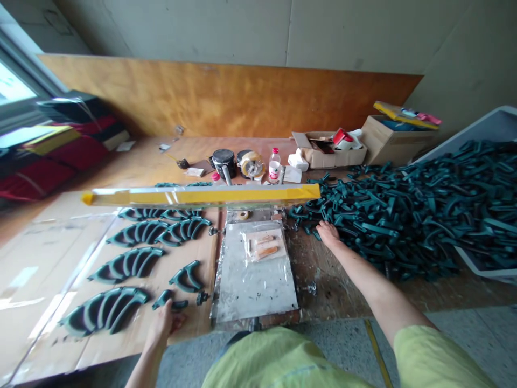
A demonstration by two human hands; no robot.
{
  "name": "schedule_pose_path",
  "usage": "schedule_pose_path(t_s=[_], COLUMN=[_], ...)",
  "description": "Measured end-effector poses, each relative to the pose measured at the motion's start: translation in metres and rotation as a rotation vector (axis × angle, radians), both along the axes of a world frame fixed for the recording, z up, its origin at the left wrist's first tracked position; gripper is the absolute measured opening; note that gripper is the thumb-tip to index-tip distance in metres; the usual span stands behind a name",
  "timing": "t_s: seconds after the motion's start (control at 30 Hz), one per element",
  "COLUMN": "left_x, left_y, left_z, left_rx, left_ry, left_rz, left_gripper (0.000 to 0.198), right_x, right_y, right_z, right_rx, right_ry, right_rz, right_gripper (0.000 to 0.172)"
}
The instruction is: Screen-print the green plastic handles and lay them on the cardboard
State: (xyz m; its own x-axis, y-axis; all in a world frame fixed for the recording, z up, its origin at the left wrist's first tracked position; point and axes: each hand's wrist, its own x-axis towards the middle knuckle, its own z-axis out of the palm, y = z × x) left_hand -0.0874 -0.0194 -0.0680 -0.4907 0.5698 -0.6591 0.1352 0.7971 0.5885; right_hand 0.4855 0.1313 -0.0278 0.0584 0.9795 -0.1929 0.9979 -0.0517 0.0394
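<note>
My left hand (159,328) is at the near edge of a cardboard sheet (44,280), with its fingers on a small curved dark teal rubber piece (165,299). Several rows of similar pieces, nested into fan-shaped groups (104,311), lie beyond it. My right hand (328,234) rests at the edge of a large heap of dark teal pieces (404,226), its fingertips on them. Whether it grips one is hidden. Between my hands lies a plastic-covered metal plate (254,275). A long yellow-taped straight bar (202,196) crosses above the groups.
A plastic bottle (274,166), a tape roll (252,165) and a black tin (223,163) stand on the wooden bench (161,153). Cardboard boxes (331,151) stand behind them. A grey bin (476,129) holds the heap's far side. The floor lies below the near edge.
</note>
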Motion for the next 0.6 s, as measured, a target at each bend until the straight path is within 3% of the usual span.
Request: schedule_pose_path(t_s=[0.13,0.2,0.27,0.33,0.4,0.5,0.6], left_x=[-0.004,-0.009,-0.012,-0.007,0.007,0.038,0.069], left_y=[0.007,0.009,0.015,0.027,0.046,0.080,0.106], left_z=[-0.012,-0.005,0.011,0.036,0.068,0.122,0.174], left_rx=[-0.005,-0.035,-0.052,0.025,0.210,0.512,0.807], left_ry=[0.057,0.139,0.250,0.301,0.267,0.133,0.000], left_rz=[-0.164,-0.236,-0.322,-0.355,-0.317,-0.218,-0.172], left_gripper=[0.047,0.047,0.048,0.048,0.047,0.043,0.038], right_x=[-0.004,-0.016,-0.042,-0.080,-0.123,-0.173,-0.194], right_y=[-0.004,-0.004,-0.005,-0.009,-0.016,-0.023,-0.026], right_z=[0.000,0.006,0.013,0.018,0.021,0.019,0.013], right_rx=[0.035,0.110,0.247,0.382,0.438,0.413,0.363], right_ry=[0.009,0.086,0.286,0.538,0.702,0.773,0.743], right_rz=[0.016,0.004,0.074,0.247,0.433,0.602,0.651], right_gripper=[0.022,0.019,0.014,0.009,0.008,0.008,0.012])
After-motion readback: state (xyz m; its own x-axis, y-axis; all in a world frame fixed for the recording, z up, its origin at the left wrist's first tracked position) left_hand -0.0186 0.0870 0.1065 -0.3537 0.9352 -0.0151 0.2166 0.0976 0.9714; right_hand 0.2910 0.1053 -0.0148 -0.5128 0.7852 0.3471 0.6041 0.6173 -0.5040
